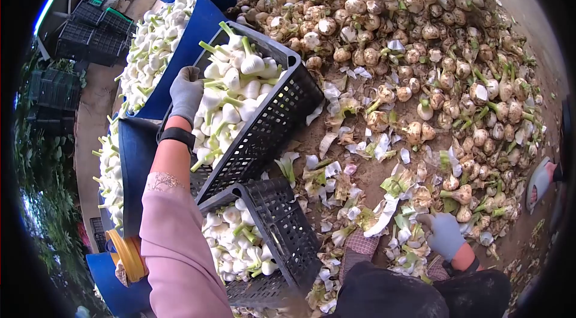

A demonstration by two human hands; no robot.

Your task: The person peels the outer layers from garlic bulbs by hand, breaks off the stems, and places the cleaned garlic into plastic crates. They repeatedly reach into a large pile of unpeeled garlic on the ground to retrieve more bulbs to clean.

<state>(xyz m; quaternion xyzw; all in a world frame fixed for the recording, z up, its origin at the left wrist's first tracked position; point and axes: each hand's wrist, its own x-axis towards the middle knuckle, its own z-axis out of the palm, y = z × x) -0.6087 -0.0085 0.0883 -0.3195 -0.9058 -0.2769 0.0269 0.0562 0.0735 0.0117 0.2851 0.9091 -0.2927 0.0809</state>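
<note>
Trimmed white garlic (231, 115) fills most of a black crate (282, 102), upper middle-left of the frame; crate sits tilted. Our left hand (187, 95), gloved, is at the crate's left side, fingers part-curled right by the bulbs; we can't tell if it has hold of one. Our right hand (445, 235), also gloved, is lower right, fingers bent down among peel scraps (384, 210) at our lap; grip hidden, so we can't tell what it has. Second black crate (288, 222), lower middle-left, just below the first, also has white bulbs in it. Left of the crates: two blue tubs (204, 27) heaped with more of the same. Big pile of soil-stained garlic (432, 12) spreads over the ground, upper middle to right. Dark stacked crates (90, 33) upper left.
</note>
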